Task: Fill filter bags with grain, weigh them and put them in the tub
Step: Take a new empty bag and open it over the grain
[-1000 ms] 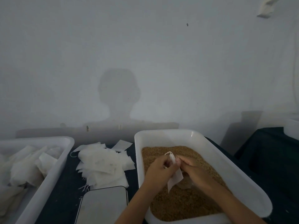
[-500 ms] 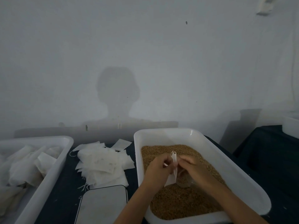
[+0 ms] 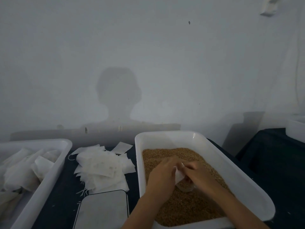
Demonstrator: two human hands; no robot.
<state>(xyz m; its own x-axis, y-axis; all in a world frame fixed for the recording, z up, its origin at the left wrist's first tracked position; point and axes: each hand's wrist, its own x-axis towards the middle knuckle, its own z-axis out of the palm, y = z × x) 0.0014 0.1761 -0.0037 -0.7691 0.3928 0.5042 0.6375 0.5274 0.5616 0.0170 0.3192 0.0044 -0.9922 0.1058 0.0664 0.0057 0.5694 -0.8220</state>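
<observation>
Brown grain (image 3: 186, 205) fills the white tray (image 3: 231, 176). Left hand (image 3: 162, 175) and right hand (image 3: 196, 173) pinch one filter bag (image 3: 179, 176) just above it. Step judged: filling. Next needs the bag mouth held open, then the scale (image 3: 103, 210).

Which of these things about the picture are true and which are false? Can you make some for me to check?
1. Both hands work over the tub of grain. True.
2. The left hand and right hand hold one filter bag between them. True.
3. The scale has a bag on it. False: nothing lies on it.
4. The pile of empty bags sits inside the grain tub. False: it lies on the dark table, left of it.
5. The left tub holds bags. True.
</observation>
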